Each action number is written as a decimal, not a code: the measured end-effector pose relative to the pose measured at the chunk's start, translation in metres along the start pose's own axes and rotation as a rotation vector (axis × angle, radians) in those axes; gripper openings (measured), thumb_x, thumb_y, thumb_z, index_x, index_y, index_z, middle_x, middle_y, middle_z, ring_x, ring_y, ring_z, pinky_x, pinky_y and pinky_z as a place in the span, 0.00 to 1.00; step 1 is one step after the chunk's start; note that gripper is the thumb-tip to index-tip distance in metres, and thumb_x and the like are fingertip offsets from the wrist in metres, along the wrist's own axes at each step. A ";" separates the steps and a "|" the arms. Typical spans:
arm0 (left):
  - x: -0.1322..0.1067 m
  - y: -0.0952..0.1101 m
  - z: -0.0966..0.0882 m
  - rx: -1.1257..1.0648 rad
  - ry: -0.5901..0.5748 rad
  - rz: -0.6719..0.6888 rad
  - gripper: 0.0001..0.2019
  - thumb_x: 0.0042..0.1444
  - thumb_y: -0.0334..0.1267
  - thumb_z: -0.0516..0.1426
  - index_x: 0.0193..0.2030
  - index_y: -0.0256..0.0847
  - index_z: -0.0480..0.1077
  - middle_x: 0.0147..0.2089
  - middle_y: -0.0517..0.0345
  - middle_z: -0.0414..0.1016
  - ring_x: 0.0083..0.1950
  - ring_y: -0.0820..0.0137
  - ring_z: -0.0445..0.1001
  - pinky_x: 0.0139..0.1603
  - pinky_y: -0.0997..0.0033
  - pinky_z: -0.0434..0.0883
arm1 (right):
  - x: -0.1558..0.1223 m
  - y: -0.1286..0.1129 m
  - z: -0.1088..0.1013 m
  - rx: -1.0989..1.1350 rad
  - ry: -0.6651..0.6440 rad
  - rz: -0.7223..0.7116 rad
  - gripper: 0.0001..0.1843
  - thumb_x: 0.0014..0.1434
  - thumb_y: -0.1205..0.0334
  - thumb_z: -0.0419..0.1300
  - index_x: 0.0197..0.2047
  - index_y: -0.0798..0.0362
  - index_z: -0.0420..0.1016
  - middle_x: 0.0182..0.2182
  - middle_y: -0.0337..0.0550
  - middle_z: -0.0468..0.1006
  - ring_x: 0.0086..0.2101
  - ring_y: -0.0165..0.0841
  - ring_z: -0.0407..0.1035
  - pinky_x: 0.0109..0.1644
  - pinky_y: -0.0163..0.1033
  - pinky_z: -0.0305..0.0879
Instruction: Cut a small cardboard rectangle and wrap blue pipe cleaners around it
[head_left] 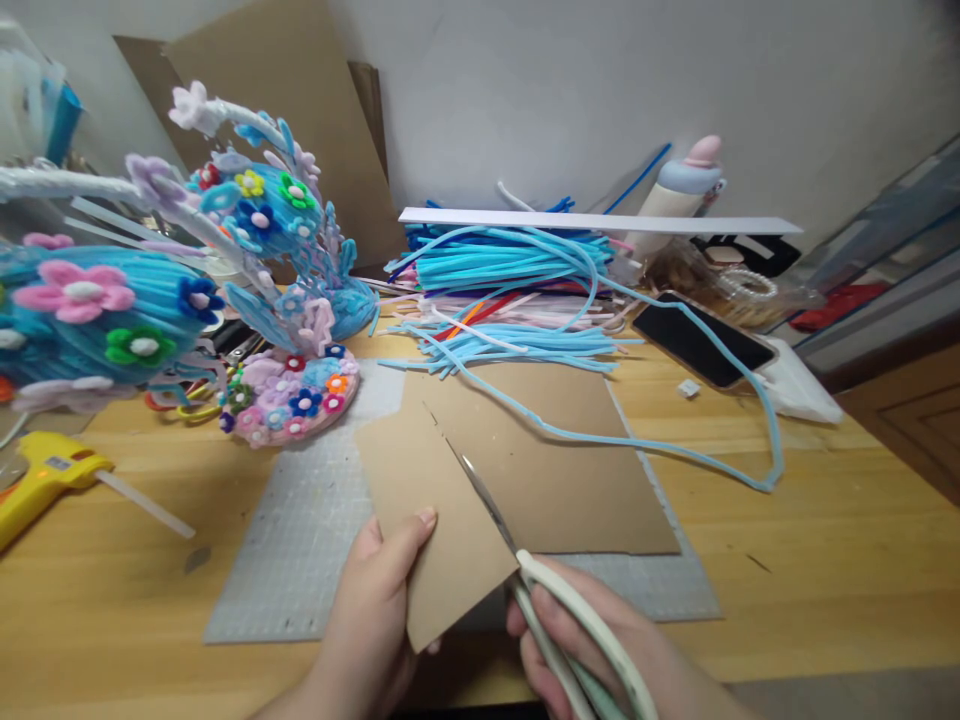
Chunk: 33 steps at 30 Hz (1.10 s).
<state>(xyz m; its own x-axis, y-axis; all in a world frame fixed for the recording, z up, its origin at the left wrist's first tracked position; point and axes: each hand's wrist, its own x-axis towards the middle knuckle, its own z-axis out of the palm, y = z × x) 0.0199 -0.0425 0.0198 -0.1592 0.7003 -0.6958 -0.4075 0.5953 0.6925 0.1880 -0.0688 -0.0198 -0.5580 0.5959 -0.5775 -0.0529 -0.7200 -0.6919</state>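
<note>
My left hand [382,590] grips a piece of brown cardboard [420,490] by its left side, thumb on top. My right hand [592,630] is closed around the pale handles of a pair of scissors [577,620]. The scissor blades lie along the cardboard's right side, pointing up and away from me. Behind the held piece, a larger brown cardboard sheet [570,480] rests flat on a grey cutting mat [292,550].
Blue pipe cleaners [510,265] are stacked at the back, one long strand [660,442] looping right. A phone [705,340] lies at right. Flower-covered pipe-cleaner decorations [97,310] and a yellow glue gun [49,480] stand at left.
</note>
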 end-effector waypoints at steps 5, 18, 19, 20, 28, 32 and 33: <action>0.002 -0.001 -0.001 0.006 -0.004 -0.020 0.14 0.46 0.42 0.60 0.37 0.42 0.61 0.21 0.64 0.67 0.15 0.73 0.65 0.09 0.80 0.56 | 0.000 0.005 0.000 -0.019 0.013 -0.014 0.25 0.54 0.38 0.54 0.38 0.53 0.65 0.16 0.34 0.65 0.16 0.21 0.56 0.18 0.26 0.49; 0.001 -0.001 0.000 0.022 0.014 -0.003 0.12 0.47 0.42 0.59 0.36 0.42 0.62 0.21 0.64 0.67 0.16 0.73 0.64 0.10 0.80 0.56 | 0.000 -0.001 0.002 -0.018 -0.010 0.011 0.27 0.53 0.35 0.54 0.37 0.53 0.64 0.16 0.35 0.65 0.16 0.20 0.55 0.16 0.24 0.49; 0.001 -0.001 0.000 0.023 0.013 -0.011 0.12 0.46 0.42 0.60 0.36 0.42 0.63 0.21 0.64 0.67 0.16 0.73 0.64 0.10 0.79 0.56 | 0.000 -0.001 0.001 -0.009 -0.005 0.012 0.27 0.53 0.36 0.54 0.37 0.53 0.64 0.15 0.34 0.65 0.16 0.20 0.55 0.16 0.23 0.50; 0.001 -0.001 -0.001 0.018 0.002 -0.023 0.13 0.46 0.42 0.60 0.36 0.42 0.63 0.21 0.63 0.67 0.16 0.73 0.65 0.10 0.79 0.56 | 0.001 -0.001 0.001 -0.001 -0.004 0.010 0.26 0.53 0.36 0.54 0.37 0.53 0.64 0.15 0.34 0.65 0.16 0.20 0.56 0.16 0.23 0.50; 0.011 0.014 -0.015 -0.104 -0.154 -0.069 0.14 0.45 0.43 0.61 0.36 0.34 0.70 0.25 0.56 0.73 0.22 0.72 0.70 0.17 0.78 0.61 | -0.002 -0.002 -0.010 0.016 -0.095 -0.053 0.19 0.56 0.45 0.57 0.36 0.54 0.64 0.16 0.32 0.65 0.15 0.18 0.56 0.16 0.21 0.52; 0.017 0.019 -0.020 -0.009 -0.178 -0.036 0.15 0.46 0.43 0.62 0.37 0.34 0.70 0.19 0.63 0.67 0.13 0.80 0.60 0.11 0.83 0.49 | -0.003 -0.003 -0.013 -0.027 -0.127 -0.057 0.20 0.57 0.44 0.56 0.36 0.55 0.63 0.16 0.32 0.65 0.14 0.16 0.56 0.15 0.20 0.51; 0.018 0.019 -0.020 -0.004 -0.199 -0.046 0.15 0.47 0.43 0.62 0.38 0.34 0.70 0.18 0.63 0.66 0.13 0.80 0.59 0.10 0.83 0.49 | -0.002 -0.003 -0.013 -0.026 -0.135 -0.057 0.21 0.57 0.43 0.56 0.36 0.55 0.62 0.16 0.32 0.66 0.14 0.16 0.56 0.15 0.20 0.51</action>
<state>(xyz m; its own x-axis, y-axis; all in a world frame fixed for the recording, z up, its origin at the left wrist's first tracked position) -0.0087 -0.0272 0.0167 0.0404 0.7368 -0.6749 -0.4141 0.6271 0.6598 0.2004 -0.0635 -0.0220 -0.6609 0.5813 -0.4747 -0.0669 -0.6756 -0.7342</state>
